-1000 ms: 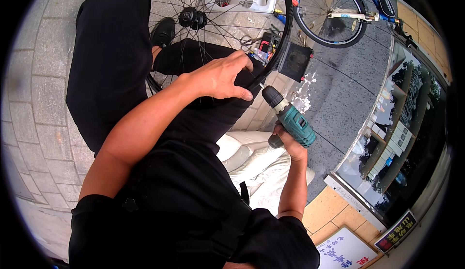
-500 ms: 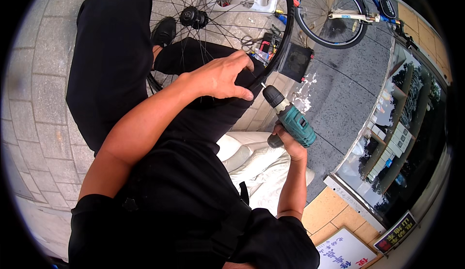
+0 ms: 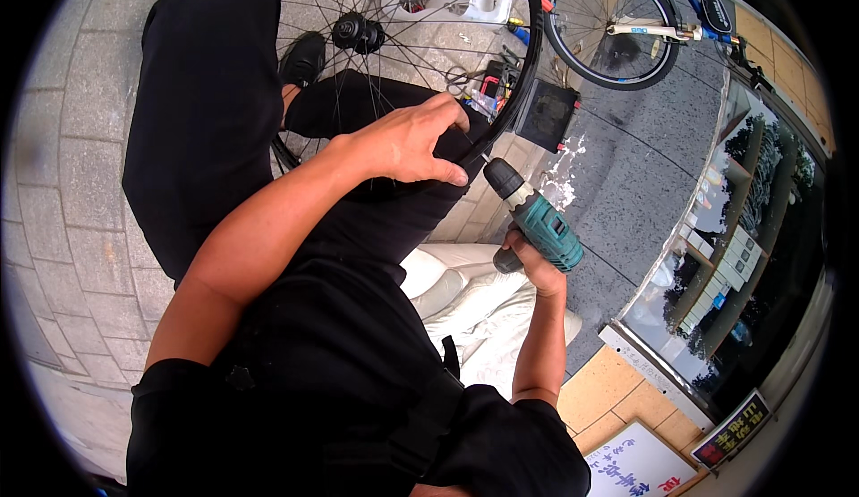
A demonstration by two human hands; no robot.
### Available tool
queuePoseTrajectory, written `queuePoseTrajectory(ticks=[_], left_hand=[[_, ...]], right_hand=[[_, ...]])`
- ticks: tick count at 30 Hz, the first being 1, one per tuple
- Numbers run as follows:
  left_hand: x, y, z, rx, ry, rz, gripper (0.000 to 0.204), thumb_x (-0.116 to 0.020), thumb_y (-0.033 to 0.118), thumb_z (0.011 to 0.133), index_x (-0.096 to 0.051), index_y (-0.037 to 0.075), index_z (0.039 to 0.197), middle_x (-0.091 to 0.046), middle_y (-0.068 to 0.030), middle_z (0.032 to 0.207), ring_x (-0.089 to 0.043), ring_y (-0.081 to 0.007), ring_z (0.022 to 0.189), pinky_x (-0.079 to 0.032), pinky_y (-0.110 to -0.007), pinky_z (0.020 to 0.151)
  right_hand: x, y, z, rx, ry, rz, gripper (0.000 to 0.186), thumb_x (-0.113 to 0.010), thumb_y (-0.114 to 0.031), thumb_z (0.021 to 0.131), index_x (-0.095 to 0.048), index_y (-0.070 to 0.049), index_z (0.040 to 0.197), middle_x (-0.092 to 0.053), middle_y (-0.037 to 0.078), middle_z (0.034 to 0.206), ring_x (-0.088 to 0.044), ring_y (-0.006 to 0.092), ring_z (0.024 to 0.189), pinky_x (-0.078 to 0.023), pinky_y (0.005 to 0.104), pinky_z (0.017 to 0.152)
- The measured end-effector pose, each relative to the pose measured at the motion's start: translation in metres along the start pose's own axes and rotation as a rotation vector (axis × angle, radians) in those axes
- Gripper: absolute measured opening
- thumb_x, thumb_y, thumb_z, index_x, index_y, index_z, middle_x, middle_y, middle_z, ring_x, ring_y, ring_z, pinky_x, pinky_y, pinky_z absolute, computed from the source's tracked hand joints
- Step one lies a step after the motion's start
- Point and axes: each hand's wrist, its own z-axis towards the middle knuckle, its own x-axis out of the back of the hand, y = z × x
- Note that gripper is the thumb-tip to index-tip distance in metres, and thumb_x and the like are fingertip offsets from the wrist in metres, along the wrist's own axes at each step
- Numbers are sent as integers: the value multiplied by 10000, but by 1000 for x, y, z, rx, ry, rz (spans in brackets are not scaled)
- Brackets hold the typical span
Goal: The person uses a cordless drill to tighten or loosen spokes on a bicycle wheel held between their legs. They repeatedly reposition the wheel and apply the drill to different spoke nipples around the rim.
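Note:
A spoked bicycle wheel [image 3: 531, 59] with a black rim leans over my lap, its dark hub [image 3: 358, 32] toward the far side. My left hand [image 3: 407, 144] is at the near part of the rim, thumb and fingers on either side of it; the hand covers part of the rim and some fingertips are hidden. In my right hand [image 3: 540, 269] is a green and black cordless drill [image 3: 548, 231], gripped by its handle. Its chuck points up and left, and the thin bit [image 3: 486, 156] meets the rim's outer edge beside my left thumb.
A white bin [image 3: 490, 0] with parts stands beyond the wheel. Scissors [image 3: 457, 78], loose tools and a dark flat box [image 3: 548, 114] lie on the paving. Another bicycle's wheel [image 3: 617, 72] is at far right. A glass window [image 3: 743, 237] and a whiteboard [image 3: 640, 461] line the right side.
The bit's bright tip at the rim looks darker and less distinct now, and the chuck has shifted very slightly. My left hand and the wheel hold their places.

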Motion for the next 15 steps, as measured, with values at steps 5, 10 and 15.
queuePoseTrajectory(ticks=[5,10,15], left_hand=[[0,0,-1,14,-11,-5,718,-913,393,820,-567,-2,1309,-577,-172,1288,-629,-396,1197,-524,-455,1027],[-1,-1,0,10,-9,2,721,-916,388,817,-567,-4,1311,-578,-173,1289,-628,-397,1205,-524,-455,1032],[1,1,0,22,-18,-6,725,-916,388,818,-566,-6,1314,-578,-175,1291,-627,-398,1209,-524,-455,1033]], right_hand=[[0,-1,0,7,-11,-15,58,-678,-74,899,-722,-46,925,-709,14,835,-665,142,800,-544,329,779],[0,2,0,3,-8,0,58,-675,-68,897,-722,-48,924,-706,14,836,-664,142,805,-544,328,782],[-1,5,-1,-7,12,17,69,-668,-59,893,-719,-43,937,-704,18,833,-663,146,798,-543,328,778]])
